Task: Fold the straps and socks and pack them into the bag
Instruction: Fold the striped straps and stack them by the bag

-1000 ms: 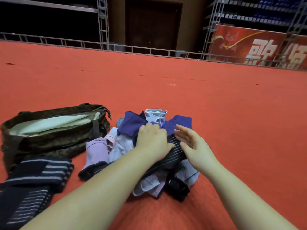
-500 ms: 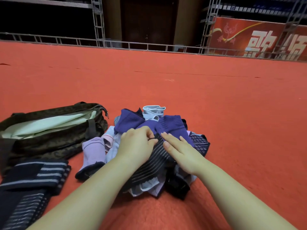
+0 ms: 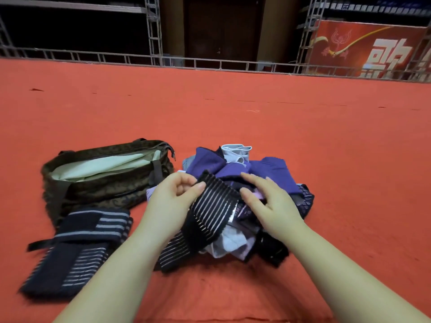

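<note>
A heap of purple, lilac and grey socks (image 3: 268, 169) mixed with dark straps lies on the red carpet in front of me. My left hand (image 3: 172, 201) pinches the far end of a black strap with thin pale stripes (image 3: 214, 210) and lifts it off the heap. My right hand (image 3: 268, 201) hovers over the heap just right of the strap, its fingers loosely bent and holding nothing. An open olive patterned bag (image 3: 105, 183) with a pale green lining stands to the left of the heap.
Two dark navy striped straps (image 3: 77, 243) lie flat on the carpet in front of the bag, at my lower left. The red carpet (image 3: 233, 113) stretches far ahead to a metal truss rail (image 3: 210, 64) and a red banner (image 3: 368, 47).
My left hand has pulled the black striped strap up out of the heap and turned it toward me. My right hand came off the strap and now hovers beside it.
</note>
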